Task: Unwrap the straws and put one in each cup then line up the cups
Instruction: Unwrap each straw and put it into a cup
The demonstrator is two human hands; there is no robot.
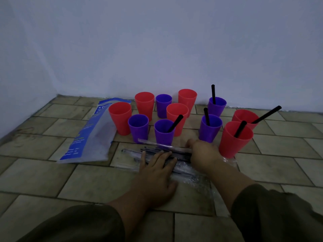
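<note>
Pressing down on a pile of wrapped straws [132, 152], the left hand [157, 173] lies palm-down in the lower middle of the frame, its fingers [158, 158] straight and spread across the bundle. Just to the right of it, the right hand [202, 152] closes on the right end of a single wrapped straw [164, 145] that lies along the far edge of the pile. Its thumb points up, while its other fingers curl under and are mostly hidden. Crinkled clear plastic [195, 182] lies beneath the pile and the right forearm, all on a tiled floor [52, 180].

Beyond the hands, across the middle of the frame, stand eleven upright cups, red and purple, in two loose groups. Five hold a black straw:
- the near purple cup [164, 135] of the left group, directly behind the single wrapped straw
- two purple cups [210, 131] [216, 107] in the right group
- two red cups [232, 145] [244, 116] at the far right, the nearer one just beside the right hand

The six other cups [120, 119] cluster at centre left. A blue-and-clear plastic bag [87, 137] lies flat at the left, touching the leftmost red cup. Dark sleeves [271, 215] cover both forearms at the bottom edge.
</note>
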